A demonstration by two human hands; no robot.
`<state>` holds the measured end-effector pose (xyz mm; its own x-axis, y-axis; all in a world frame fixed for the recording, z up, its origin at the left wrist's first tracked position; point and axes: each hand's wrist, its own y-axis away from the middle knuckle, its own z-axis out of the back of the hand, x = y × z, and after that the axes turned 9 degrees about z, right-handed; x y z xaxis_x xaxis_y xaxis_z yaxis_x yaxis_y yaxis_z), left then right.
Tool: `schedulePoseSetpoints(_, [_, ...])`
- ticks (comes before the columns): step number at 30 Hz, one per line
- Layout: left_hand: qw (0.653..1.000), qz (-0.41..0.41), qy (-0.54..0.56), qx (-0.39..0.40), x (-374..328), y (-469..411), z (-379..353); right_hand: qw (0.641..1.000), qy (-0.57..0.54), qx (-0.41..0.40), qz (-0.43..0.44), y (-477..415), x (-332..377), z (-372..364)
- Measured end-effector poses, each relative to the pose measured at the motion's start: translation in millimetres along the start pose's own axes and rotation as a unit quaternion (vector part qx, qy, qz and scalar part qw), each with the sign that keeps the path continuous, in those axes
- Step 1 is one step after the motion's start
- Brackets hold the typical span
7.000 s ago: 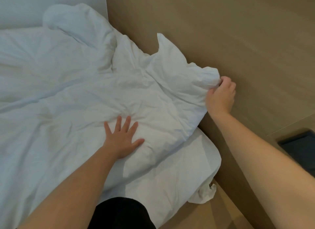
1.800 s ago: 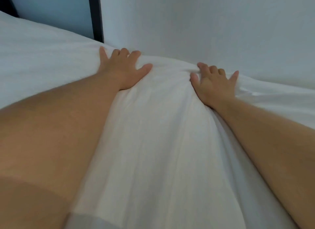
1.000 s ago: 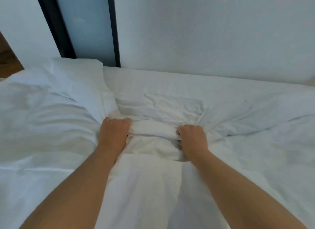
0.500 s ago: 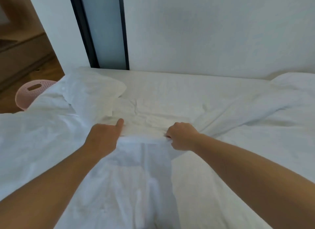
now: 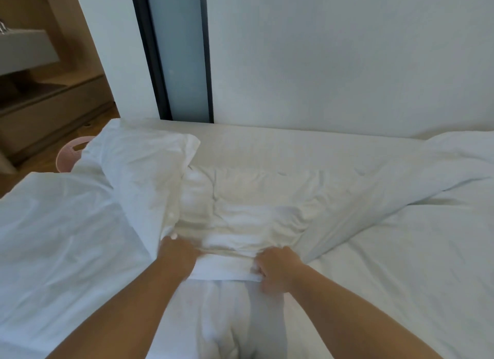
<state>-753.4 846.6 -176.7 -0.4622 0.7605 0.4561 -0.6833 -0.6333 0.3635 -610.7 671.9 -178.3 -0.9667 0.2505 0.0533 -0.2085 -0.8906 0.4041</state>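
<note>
Grip: left hand [image 5: 177, 257] and right hand [image 5: 275, 271] both clench the duvet edge [image 5: 227, 269] between them, now pulled nearer; straightening progressing.

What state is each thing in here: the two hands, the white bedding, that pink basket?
left hand: grips the duvet cover's gathered edge; blurred.
right hand: fingers curled round the same edge.
duvet cover: rumpled, its edge bunched into a fold between the hands.
inner duvet: creased, lying exposed on the bed beyond the hands.
pink basket: on the floor, mostly hidden behind the bedding.
</note>
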Motion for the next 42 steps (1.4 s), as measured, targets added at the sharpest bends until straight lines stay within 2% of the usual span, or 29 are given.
schedulePoseSetpoints(3, [0.991, -0.018, -0.068, -0.116, 10, -14, 6, 0.995, -0.02, -0.098, 0.012, -12, -7, 6])
schedulePoseSetpoints(5, [0.987, 0.019, -0.061, -0.145, 18, -28, 9, 0.991, -0.023, -0.135, 0.0, -29, -12, 11])
schedulePoseSetpoints(9, [0.983, 0.116, -0.043, -0.134, 38, -70, 14, 0.991, -0.101, -0.074, -0.046, -69, -10, 19])
schedulePoseSetpoints(15, [0.976, 0.206, -0.017, -0.072, 52, -132, 27, 0.989, -0.096, -0.081, -0.072, -131, -10, 21])
schedulePoseSetpoints(17, [0.972, 0.23, -0.01, -0.044, 58, -154, 30, 0.991, -0.097, -0.043, -0.086, -152, -14, 17])
schedulePoseSetpoints(20, [0.972, 0.233, 0.018, -0.022, 63, -182, 24, 0.99, -0.087, 0.027, -0.104, -176, -20, 7])
schedulePoseSetpoints(23, [0.97, 0.221, 0.096, -0.008, 70, -195, 13, 0.989, -0.081, 0.058, -0.114, -187, -23, 2])
schedulePoseSetpoints(26, [0.95, 0.213, 0.214, -0.075, 82, -188, -1, 0.987, -0.077, 0.066, -0.123, -189, -22, 3])
schedulePoseSetpoints(27, [0.928, 0.227, 0.273, -0.109, 86, -179, -5, 0.987, -0.077, 0.067, -0.128, -188, -20, 4])
schedulePoseSetpoints(28, [0.891, 0.249, 0.352, -0.142, 89, -167, -10, 0.986, -0.076, 0.067, -0.132, -187, -17, 6])
schedulePoseSetpoints(30, [0.786, 0.288, 0.507, -0.206, 97, -139, -16, 0.986, -0.082, 0.057, -0.135, -182, -11, 10])
schedulePoseSetpoints(32, [0.673, 0.325, 0.613, -0.256, 112, -112, -14, 0.988, -0.094, 0.032, -0.122, -174, -2, 15])
schedulePoseSetpoints(35, [0.508, 0.396, 0.699, -0.31, 148, -75, -7, 0.991, -0.11, 0.001, -0.073, -161, 14, 22])
schedulePoseSetpoints(37, [0.416, 0.468, 0.713, -0.316, 167, -52, -20, 0.992, -0.117, -0.013, -0.041, -153, 29, 29])
schedulePoseSetpoints(38, [0.389, 0.511, 0.706, -0.298, 173, -40, -36, 0.992, -0.121, -0.018, -0.024, -148, 39, 32])
schedulePoseSetpoints(39, [0.379, 0.553, 0.696, -0.257, 176, -31, -54, 0.992, -0.127, -0.021, -0.006, -144, 47, 34])
schedulePoseSetpoints(40, [0.392, 0.588, 0.679, -0.199, 175, -21, -75, 0.991, -0.132, -0.024, 0.011, -138, 55, 35])
schedulePoseSetpoints(42, [0.455, 0.616, 0.64, -0.059, 167, -5, -105, 0.989, -0.144, -0.021, 0.038, -122, 63, 34])
